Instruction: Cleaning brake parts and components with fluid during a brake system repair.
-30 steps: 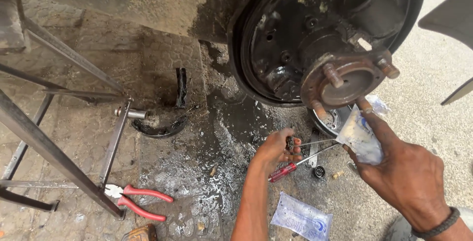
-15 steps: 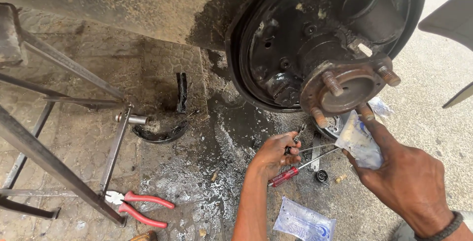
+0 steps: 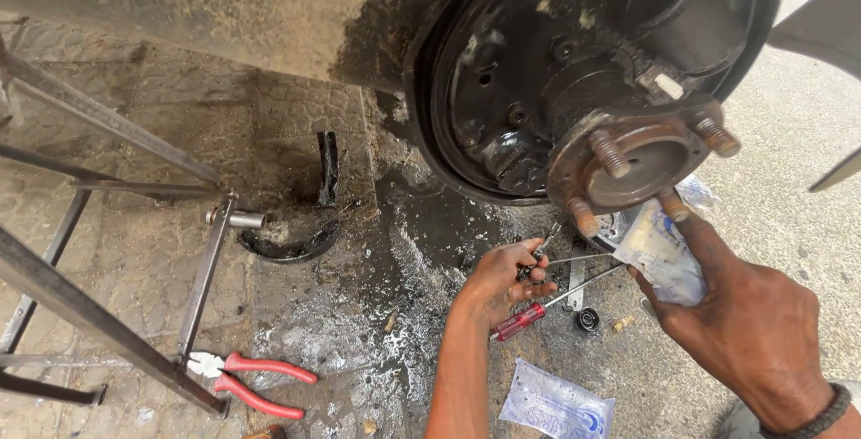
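My left hand (image 3: pixel 504 279) is low over the wet ground under the wheel hub (image 3: pixel 628 156), its fingers closed on a small thin metal tool or spring (image 3: pixel 545 243). A red-handled screwdriver (image 3: pixel 538 308) lies just beneath that hand. My right hand (image 3: pixel 753 331) grips a clear plastic pouch (image 3: pixel 659 251) and holds it close below the rusty hub with its wheel studs. The black, greasy brake backing plate (image 3: pixel 502 89) sits behind the hub.
Red-handled pliers (image 3: pixel 256 383) lie at the lower left beside a metal stand frame (image 3: pixel 108 313). Brake shoes (image 3: pixel 291 243) rest on the paving. A second plastic pouch (image 3: pixel 556 412), a small black ring (image 3: pixel 587 319) and a small brass piece (image 3: pixel 621 323) lie near my hands.
The view has shifted slightly. My left hand stays by the small metal piece with little movement; my right hand keeps the pouch under the hub.
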